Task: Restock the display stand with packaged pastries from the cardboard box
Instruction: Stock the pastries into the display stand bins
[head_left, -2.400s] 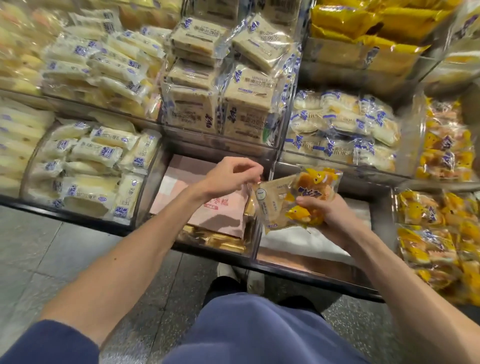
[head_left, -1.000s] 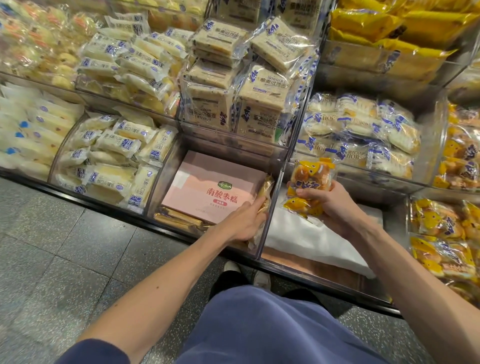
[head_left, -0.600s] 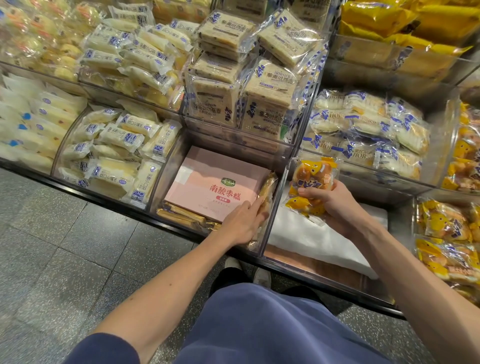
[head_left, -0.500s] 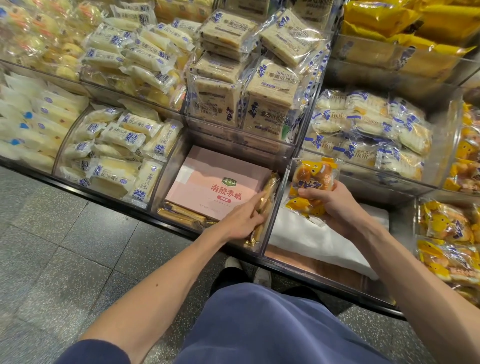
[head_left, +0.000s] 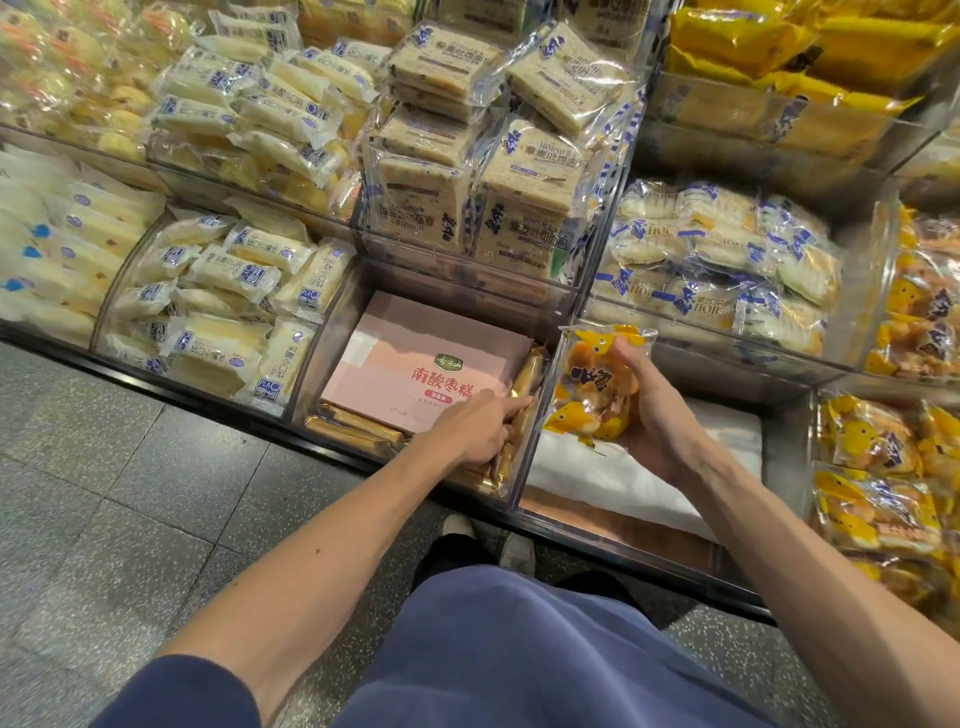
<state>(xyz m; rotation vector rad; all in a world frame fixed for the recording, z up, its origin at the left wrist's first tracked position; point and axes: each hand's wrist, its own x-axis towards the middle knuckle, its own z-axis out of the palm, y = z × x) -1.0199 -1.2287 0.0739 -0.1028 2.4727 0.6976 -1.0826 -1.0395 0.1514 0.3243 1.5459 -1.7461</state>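
Grips a yellow pastry pack (head_left: 592, 387) in the right hand (head_left: 662, 418), upright over the white-lined bin (head_left: 613, 525) at the near right. Touches gold-wrapped bars (head_left: 525, 376) with the left hand (head_left: 478, 431), fingers stretched out and holding nothing, just right of the pink box (head_left: 415, 356).

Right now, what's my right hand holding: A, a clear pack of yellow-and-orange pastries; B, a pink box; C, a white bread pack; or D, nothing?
A: the right hand grips the clear pack of yellow-and-orange pastries, while the pink box lies apart, left of it.
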